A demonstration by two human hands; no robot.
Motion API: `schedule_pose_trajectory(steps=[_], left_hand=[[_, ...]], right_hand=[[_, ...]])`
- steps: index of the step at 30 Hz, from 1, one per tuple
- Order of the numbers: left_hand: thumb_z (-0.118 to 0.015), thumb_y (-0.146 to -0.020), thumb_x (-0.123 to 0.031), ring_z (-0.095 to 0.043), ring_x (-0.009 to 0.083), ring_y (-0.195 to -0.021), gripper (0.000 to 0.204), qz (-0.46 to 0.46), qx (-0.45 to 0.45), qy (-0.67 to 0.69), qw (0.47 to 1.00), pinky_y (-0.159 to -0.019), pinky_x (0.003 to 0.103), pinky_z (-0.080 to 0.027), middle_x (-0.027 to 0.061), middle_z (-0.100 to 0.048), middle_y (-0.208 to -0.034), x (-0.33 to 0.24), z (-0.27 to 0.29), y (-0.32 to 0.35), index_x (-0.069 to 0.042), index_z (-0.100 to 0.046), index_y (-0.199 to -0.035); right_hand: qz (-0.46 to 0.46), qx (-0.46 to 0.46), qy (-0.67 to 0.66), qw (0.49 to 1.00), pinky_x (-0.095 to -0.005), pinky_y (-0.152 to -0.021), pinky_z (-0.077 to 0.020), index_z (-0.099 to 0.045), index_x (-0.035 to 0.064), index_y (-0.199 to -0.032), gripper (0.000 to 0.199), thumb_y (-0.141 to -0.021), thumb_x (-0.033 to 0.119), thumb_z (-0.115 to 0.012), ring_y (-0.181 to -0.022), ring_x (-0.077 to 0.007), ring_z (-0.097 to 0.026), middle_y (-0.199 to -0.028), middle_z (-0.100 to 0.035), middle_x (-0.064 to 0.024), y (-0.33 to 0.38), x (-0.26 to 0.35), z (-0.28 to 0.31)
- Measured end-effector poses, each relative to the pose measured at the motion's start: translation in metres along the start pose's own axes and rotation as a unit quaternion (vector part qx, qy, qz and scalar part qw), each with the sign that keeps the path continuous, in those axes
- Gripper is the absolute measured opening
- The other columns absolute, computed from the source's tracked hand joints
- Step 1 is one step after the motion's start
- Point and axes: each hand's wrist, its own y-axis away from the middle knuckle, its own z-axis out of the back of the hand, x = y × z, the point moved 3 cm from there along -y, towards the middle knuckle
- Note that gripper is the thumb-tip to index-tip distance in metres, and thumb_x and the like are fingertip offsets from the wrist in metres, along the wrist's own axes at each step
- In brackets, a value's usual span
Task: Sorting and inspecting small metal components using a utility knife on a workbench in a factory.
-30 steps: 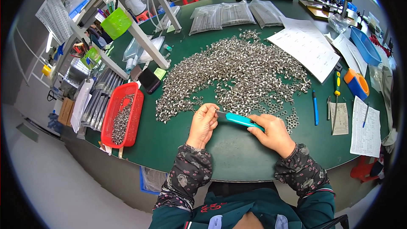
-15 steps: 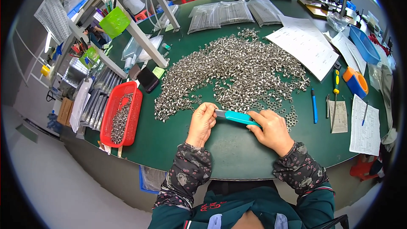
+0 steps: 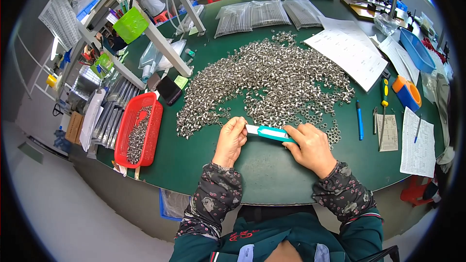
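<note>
My right hand (image 3: pixel 310 147) is closed around the teal handle of a utility knife (image 3: pixel 274 134), held level above the near part of the table. Its bare blade points left, toward my left hand (image 3: pixel 231 139). The thumb and fingers of that hand are pinched together at the blade's tip; whatever they hold there is hidden or too small to name. Just beyond both hands spreads a wide heap of small shiny metal rings (image 3: pixel 286 77), with some loose rings (image 3: pixel 334 133) beside my right hand.
At the left a red basket (image 3: pixel 156 126) holds more metal pieces, near a black phone (image 3: pixel 169 90). Bagged tubes (image 3: pixel 269 14) lie at the back. To the right are papers (image 3: pixel 347 51), a blue pen (image 3: pixel 359 121), a yellow-handled screwdriver (image 3: pixel 385 92) and an orange-and-blue tape roll (image 3: pixel 407 93).
The knife has turned slightly, and its blade now looks brighter. Both hands stay almost in the same place.
</note>
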Motion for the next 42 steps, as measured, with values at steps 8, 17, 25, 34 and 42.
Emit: schedule_pose_trajectory(steps=[8, 17, 25, 34, 42], left_hand=[[-0.051, -0.089, -0.022, -0.028, 0.0014, -0.042, 0.019, 0.018, -0.007, 0.004, 1.0, -0.036, 0.017, -0.018, -0.0029, -0.046, -0.059, 0.0011, 0.0014, -0.0008, -0.008, -0.053, -0.076], [-0.048, -0.09, -0.029, -0.027, 0.0022, -0.04, 0.029, 0.039, -0.011, 0.024, 0.999, -0.036, 0.017, -0.019, -0.0012, -0.045, -0.058, 0.0016, -0.0018, 0.001, -0.008, -0.049, -0.07], [-0.045, -0.091, -0.032, -0.028, 0.003, -0.04, 0.032, 0.04, 0.004, 0.04, 0.998, -0.035, 0.016, -0.02, 0.0004, -0.044, -0.057, 0.0014, 0.0003, 0.0002, -0.008, -0.047, -0.069], [-0.045, -0.091, -0.034, -0.03, 0.0038, -0.041, 0.033, 0.072, -0.006, 0.064, 0.995, -0.034, 0.017, -0.02, 0.0004, -0.043, -0.055, 0.0028, 0.0, 0.0018, -0.008, -0.048, -0.071], [-0.045, -0.091, -0.03, -0.029, 0.0022, -0.042, 0.027, 0.041, 0.034, 0.028, 0.998, -0.035, 0.016, -0.02, -0.0026, -0.042, -0.058, 0.0018, -0.0048, 0.0023, -0.007, -0.051, -0.079]], right_hand=[[0.014, -0.011, 0.009, 1.0, -0.0337, -0.056, -0.0444, -0.058, 0.0083, -0.097, 0.034, -0.065, 0.015, -0.068, -0.066, -0.022, -0.053, -0.068, -0.051, -0.0055, -0.0001, 0.0004, 0.0002], [0.019, -0.023, -0.007, 1.0, -0.0346, -0.054, -0.044, -0.057, 0.0079, -0.096, 0.032, -0.067, 0.017, -0.068, -0.065, -0.0228, -0.053, -0.067, -0.051, -0.0059, -0.0006, 0.0009, 0.0017], [-0.01, -0.012, -0.041, 0.999, -0.0362, -0.053, -0.0442, -0.058, 0.0074, -0.098, 0.031, -0.07, 0.019, -0.066, -0.065, -0.0246, -0.054, -0.067, -0.052, -0.0074, -0.0005, -0.0019, 0.0013], [-0.006, 0.018, -0.058, 0.998, -0.0371, -0.055, -0.0448, -0.058, 0.0072, -0.099, 0.031, -0.071, 0.02, -0.065, -0.066, -0.0252, -0.055, -0.068, -0.053, -0.008, -0.0001, 0.0009, 0.001], [-0.007, 0.034, -0.06, 0.998, -0.0374, -0.055, -0.0448, -0.058, 0.0075, -0.099, 0.031, -0.072, 0.022, -0.064, -0.066, -0.0255, -0.055, -0.069, -0.054, -0.0081, 0.0016, -0.0018, -0.0025]])
